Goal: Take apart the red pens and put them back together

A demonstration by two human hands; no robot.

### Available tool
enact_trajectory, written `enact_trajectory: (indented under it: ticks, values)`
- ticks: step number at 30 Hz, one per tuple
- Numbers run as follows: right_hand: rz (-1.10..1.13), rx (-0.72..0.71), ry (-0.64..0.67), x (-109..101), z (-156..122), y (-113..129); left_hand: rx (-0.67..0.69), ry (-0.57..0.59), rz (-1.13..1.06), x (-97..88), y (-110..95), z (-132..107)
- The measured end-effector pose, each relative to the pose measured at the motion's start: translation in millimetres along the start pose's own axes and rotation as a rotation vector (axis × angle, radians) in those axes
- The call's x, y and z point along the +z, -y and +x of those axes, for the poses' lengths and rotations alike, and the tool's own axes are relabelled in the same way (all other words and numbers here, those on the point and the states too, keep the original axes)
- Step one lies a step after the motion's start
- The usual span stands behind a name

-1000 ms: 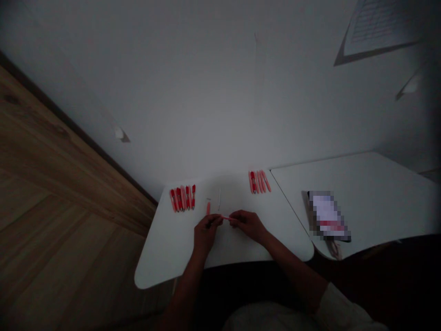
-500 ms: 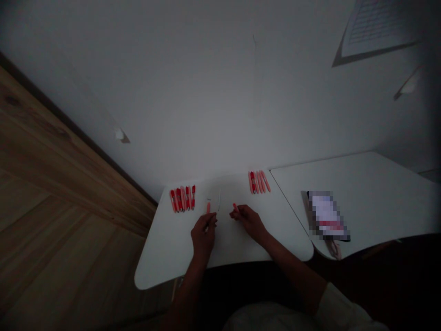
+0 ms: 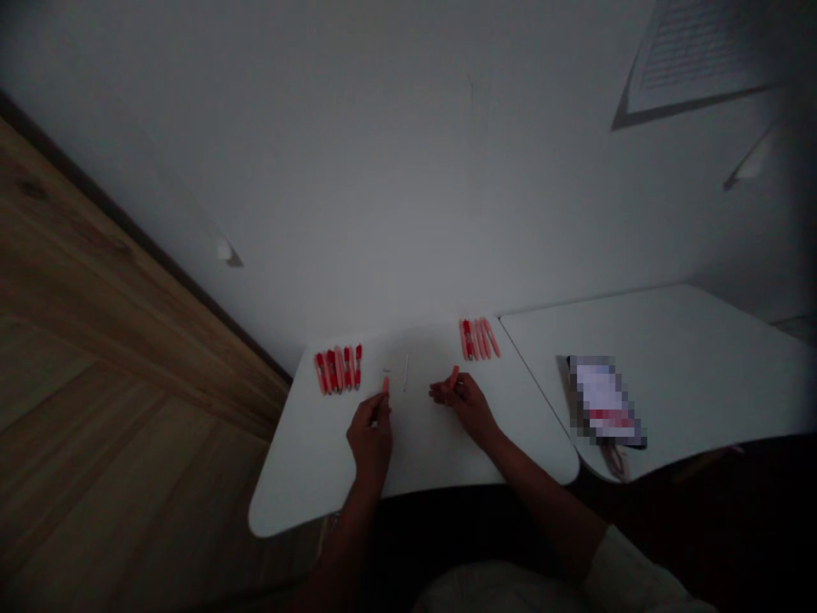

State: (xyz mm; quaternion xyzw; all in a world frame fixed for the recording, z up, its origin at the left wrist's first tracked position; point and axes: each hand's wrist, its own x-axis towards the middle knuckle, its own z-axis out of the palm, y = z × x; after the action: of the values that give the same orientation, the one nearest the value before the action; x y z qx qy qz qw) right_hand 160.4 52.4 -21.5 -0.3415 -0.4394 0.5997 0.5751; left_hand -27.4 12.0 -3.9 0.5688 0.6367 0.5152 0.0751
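Above the white tabletop (image 3: 414,460), the left hand (image 3: 368,436) is pinching a slim red pen part (image 3: 385,385) upright in its fingers (image 3: 378,410), and the right hand (image 3: 465,404) is clasping a pinkish-red pen barrel (image 3: 454,375) (both working between the left row of pens (image 3: 337,370) and the right row (image 3: 478,338), seemingly for elbow room).

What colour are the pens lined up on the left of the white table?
Red, with some paler pink ones among the pens; the head view shows them, though dimly.
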Motion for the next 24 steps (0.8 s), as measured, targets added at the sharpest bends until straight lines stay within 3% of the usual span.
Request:
enact_trajectory:
  ticks: [7, 14, 19, 24]
  values:
    - [-0.010, -0.002, -0.003, -2, 3, -5, 0.135, 0.127, 0.198, 15.5, -6, 31]
    - [-0.049, -0.024, 0.019, -4, 4, -7, 0.168, 0.459, 0.591, 41.4, -20, 64]
    - [-0.099, -0.038, 0.033, -4, 4, -5, 0.129, 0.519, 0.790, 56.7, -30, 67]
    - [-0.113, -0.043, 0.030, -3, 3, -4, 0.111, 0.577, 0.840, 64.9, -29, 70]
